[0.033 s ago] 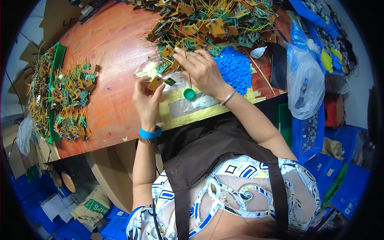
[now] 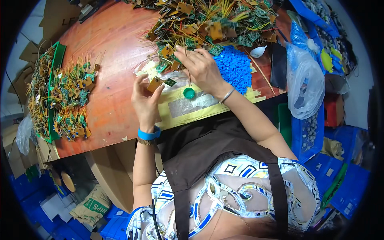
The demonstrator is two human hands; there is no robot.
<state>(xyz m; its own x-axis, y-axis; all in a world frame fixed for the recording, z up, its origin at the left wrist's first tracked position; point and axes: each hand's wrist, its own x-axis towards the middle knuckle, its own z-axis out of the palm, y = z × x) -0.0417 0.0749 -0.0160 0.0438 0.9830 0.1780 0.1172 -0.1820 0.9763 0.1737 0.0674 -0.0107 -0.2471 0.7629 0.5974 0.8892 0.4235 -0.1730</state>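
My left hand [image 2: 145, 100] pinches a small brown circuit board [image 2: 154, 84] between thumb and fingers. A little green board [image 2: 170, 82] sticks out at its right side. My right hand [image 2: 204, 72] is closed around a thin brown stick [image 2: 189, 79], held nearly upright with its lower end just above a green round cap [image 2: 189, 93]. The cap lies on the taped, plastic-covered edge of the table. Behind my left hand is a small heap of cream-white pieces [image 2: 150, 69]. Right of my right hand lies a pile of small blue pieces [image 2: 234, 68].
A large heap of wired circuit boards [image 2: 216, 24] covers the far side of the red-brown table [image 2: 116, 88]. More boards [image 2: 76, 100] lie at the left, beside a green tray edge [image 2: 57, 60]. A clear plastic bag [image 2: 306, 80] hangs at the right, over blue bins [image 2: 310, 136].
Both hands keep their grips. The left hand and its circuit board have shifted very slightly; the right hand has barely moved.
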